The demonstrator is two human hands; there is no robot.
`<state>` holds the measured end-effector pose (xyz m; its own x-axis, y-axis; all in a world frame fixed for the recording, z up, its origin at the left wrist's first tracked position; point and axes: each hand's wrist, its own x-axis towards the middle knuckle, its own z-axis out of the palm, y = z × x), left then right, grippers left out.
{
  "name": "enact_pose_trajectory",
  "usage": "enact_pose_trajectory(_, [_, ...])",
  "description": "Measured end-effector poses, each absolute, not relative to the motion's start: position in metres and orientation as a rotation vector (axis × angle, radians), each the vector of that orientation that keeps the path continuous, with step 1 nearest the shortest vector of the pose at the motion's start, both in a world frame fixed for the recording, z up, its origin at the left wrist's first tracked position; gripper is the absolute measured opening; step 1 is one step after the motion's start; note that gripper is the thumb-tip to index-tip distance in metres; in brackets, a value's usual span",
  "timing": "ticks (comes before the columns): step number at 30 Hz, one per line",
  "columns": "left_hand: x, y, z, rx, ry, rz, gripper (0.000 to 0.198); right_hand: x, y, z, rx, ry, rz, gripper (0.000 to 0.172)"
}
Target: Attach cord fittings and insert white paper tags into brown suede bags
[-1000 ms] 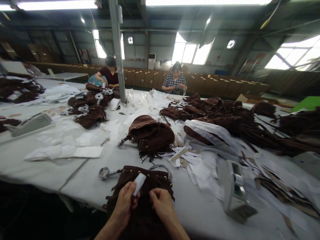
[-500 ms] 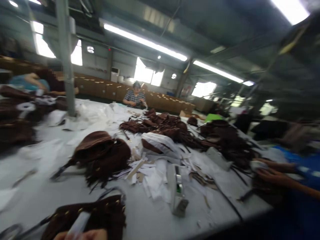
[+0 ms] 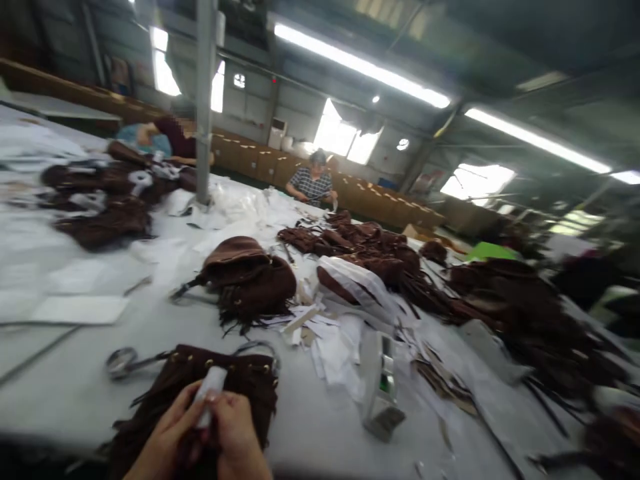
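At the near table edge my left hand (image 3: 173,430) and my right hand (image 3: 234,427) come together, fingers closed on a small white roll (image 3: 214,383), perhaps wrapped paper; its exact kind is unclear. Beneath them lies a dark brown fringed bag (image 3: 250,380) with gold-coloured eyelets along its top. A dark strap with a round, pale wrapped end (image 3: 121,363) reaches out to the bag's left. Part of the bag's front is hidden by my hands.
A tape dispenser (image 3: 383,393) stands to the right, beside white paper scraps (image 3: 335,353). Another brown bag (image 3: 250,273) sits farther back. Brown bags (image 3: 365,243) are heaped beyond. A grey post (image 3: 204,100) rises at left. A co-worker (image 3: 313,180) sits across the table.
The view has swung left and down, so the scene sits farther right. Both my hands now show, with the white roll between them. The co-worker at right has mostly left the view.
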<state>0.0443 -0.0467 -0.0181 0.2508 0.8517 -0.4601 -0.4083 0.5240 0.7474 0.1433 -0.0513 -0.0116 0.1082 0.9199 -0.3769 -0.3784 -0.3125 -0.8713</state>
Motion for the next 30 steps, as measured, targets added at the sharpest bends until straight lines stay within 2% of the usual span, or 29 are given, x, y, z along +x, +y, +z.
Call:
enact_pose_trajectory(5, [0.05,-0.038,-0.02,0.196,0.881,0.909,0.024,0.144,-0.043,-0.019,-1.064,-0.537,1.604,0.05])
enact_pose_trajectory(6, [0.052,-0.036,-0.023,0.118,0.891,0.884,0.022,0.146,-0.042,-0.022,-1.075,-0.554,1.597,0.049])
enact_pose_trajectory(10, [0.057,-0.031,-0.042,-0.086,0.873,0.717,0.036,0.156,-0.041,-0.034,-1.254,-0.802,1.549,0.05])
enact_pose_trajectory(13, [0.059,-0.031,-0.048,-0.105,0.899,0.633,0.032,0.169,-0.04,-0.024,-1.494,-1.175,1.39,0.052])
enact_pose_trajectory(16, [0.051,-0.031,-0.039,0.053,0.89,0.543,0.03,0.196,-0.027,0.007,-1.701,-1.488,1.083,0.056])
enact_pose_trajectory(20, [-0.002,-0.009,-0.022,0.586,1.035,0.448,0.06,0.247,0.014,0.038,-1.768,-1.6,0.604,0.045])
enact_pose_trajectory(23, [-0.062,0.03,-0.023,1.017,1.422,0.59,0.065,0.267,0.05,0.026,-1.716,-1.731,0.482,0.038])
enact_pose_trajectory(26, [-0.105,0.066,-0.033,1.131,1.82,0.587,0.066,0.261,0.072,-0.001,-1.703,-1.938,0.506,0.037])
enact_pose_trajectory(30, [-0.102,0.1,-0.04,1.338,1.874,0.464,0.055,0.245,0.067,-0.018,-1.694,-2.184,0.519,0.034])
